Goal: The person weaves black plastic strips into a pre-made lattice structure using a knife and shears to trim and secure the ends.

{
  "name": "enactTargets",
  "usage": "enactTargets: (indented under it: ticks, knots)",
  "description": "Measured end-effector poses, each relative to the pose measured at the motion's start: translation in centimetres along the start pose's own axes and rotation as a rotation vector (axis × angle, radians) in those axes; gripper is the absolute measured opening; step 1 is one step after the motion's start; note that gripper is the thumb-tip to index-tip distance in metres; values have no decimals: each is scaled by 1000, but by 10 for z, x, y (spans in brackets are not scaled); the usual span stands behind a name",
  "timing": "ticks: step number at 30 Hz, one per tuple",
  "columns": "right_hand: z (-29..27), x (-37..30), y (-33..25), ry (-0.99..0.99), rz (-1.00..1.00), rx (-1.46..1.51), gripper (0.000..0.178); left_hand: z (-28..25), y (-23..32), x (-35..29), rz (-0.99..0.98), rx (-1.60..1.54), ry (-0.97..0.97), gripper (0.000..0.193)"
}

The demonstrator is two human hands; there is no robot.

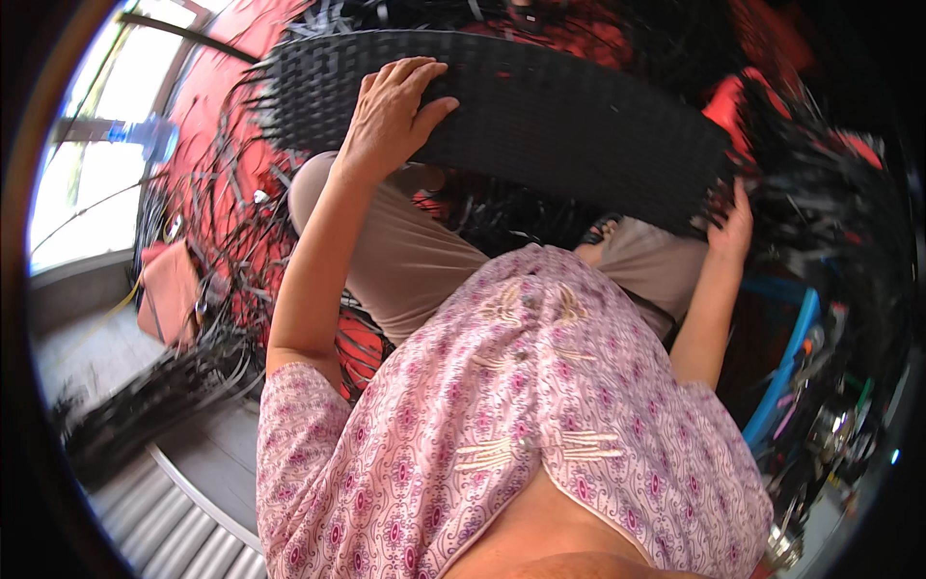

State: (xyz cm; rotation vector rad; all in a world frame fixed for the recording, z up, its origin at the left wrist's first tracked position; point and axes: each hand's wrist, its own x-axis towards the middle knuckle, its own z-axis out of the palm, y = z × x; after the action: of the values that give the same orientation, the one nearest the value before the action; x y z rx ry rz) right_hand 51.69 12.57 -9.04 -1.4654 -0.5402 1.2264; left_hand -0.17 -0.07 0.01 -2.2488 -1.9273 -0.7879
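A long black panel woven from flat plastic strips (540, 116) lies across my raised knees, its left end higher in view than its right. Loose strip ends stick out at both ends. My left hand (391, 121) rests flat on the weave near the left end, fingers stretched and thumb apart. At the lower right corner, my right hand (730, 230) grips the panel's edge among loose strips. Part of its fingers is hidden by the panel and the strips.
Loose black strips (236, 193) lie tangled over a red surface on the left. A pinkish bag-like object (170, 294) stands there near a bright window. On the right are a blue-edged container (789, 352) and metal items (834, 425). Black strips (820, 222) also heap up by my right hand.
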Motion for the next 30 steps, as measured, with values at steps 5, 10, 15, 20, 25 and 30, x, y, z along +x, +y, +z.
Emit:
enactTargets:
  ticks: [5, 10, 15, 20, 25, 30]
  knots:
    - [-8, -5, -6, -179, 40, 184, 20, 56, 56, 13, 30, 205, 50, 46]
    - [-56, -8, -9, -177, -62, 289, 17, 75, 113, 21, 40, 155, 69, 37]
    - [-149, 13, 34, 179, 53, 180, 15, 114, 167, 43, 132, 45, 53, 41]
    - [-208, 37, 61, 319, 91, 153, 10, 130, 194, 40, 146, -54, 104, 53]
    - [-215, 89, 112, 270, 157, 73, 11, 153, 205, 32, 304, 44, -67, 83]
    - [-168, 113, 176, 82, 248, 28, 14, 157, 177, 19, 309, 167, -83, 104]
